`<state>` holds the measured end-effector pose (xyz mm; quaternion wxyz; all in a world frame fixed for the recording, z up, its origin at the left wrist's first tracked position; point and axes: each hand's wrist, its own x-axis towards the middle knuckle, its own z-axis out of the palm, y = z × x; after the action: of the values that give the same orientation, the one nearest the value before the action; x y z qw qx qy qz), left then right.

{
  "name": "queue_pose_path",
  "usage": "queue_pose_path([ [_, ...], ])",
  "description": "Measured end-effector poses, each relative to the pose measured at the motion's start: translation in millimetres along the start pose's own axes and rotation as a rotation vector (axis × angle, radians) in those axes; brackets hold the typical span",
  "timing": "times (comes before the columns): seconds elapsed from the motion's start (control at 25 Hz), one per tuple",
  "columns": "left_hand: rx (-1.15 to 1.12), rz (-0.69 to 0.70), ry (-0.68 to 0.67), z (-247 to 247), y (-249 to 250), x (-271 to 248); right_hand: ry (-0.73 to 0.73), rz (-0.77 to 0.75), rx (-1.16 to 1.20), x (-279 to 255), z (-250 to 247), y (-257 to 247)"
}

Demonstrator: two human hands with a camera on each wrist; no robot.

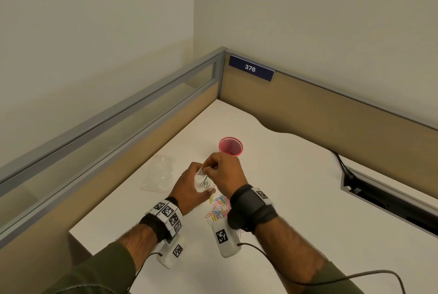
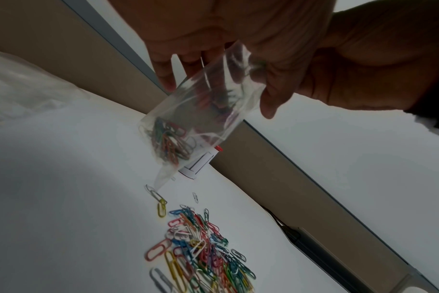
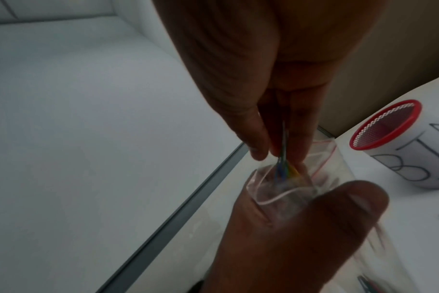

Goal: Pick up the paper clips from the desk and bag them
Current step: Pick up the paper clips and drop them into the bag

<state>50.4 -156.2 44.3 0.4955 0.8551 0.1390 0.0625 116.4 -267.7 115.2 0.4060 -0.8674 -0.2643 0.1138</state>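
My left hand (image 1: 189, 187) grips a small clear zip bag (image 1: 202, 181) above the white desk (image 1: 284, 199); several coloured clips lie in its bottom (image 2: 169, 142). My right hand (image 1: 221, 168) pinches a few paper clips (image 3: 283, 158) at the bag's open mouth (image 3: 288, 188), fingertips (image 3: 257, 150) pointing down into it. A heap of coloured paper clips (image 1: 219, 208) lies on the desk under my right wrist, also seen in the left wrist view (image 2: 203, 251). One yellow clip (image 2: 161, 209) lies apart near the bag's lower corner.
A red mesh cup (image 1: 230, 146) stands just beyond my hands. A pile of spare clear bags (image 1: 158, 175) lies to the left. Partition walls (image 1: 308, 108) close the desk's back and left. A cable slot (image 1: 391, 201) with a black cable runs at the right.
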Motion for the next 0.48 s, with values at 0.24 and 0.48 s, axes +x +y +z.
queue_pose_path([
  [0.24,-0.028,0.044,0.017,-10,-9,-5,0.155,0.104,0.112,1,-35,43],
  [0.48,-0.045,0.019,0.046,-23,-22,-13,-0.241,0.423,-0.43,-27,-20,148],
])
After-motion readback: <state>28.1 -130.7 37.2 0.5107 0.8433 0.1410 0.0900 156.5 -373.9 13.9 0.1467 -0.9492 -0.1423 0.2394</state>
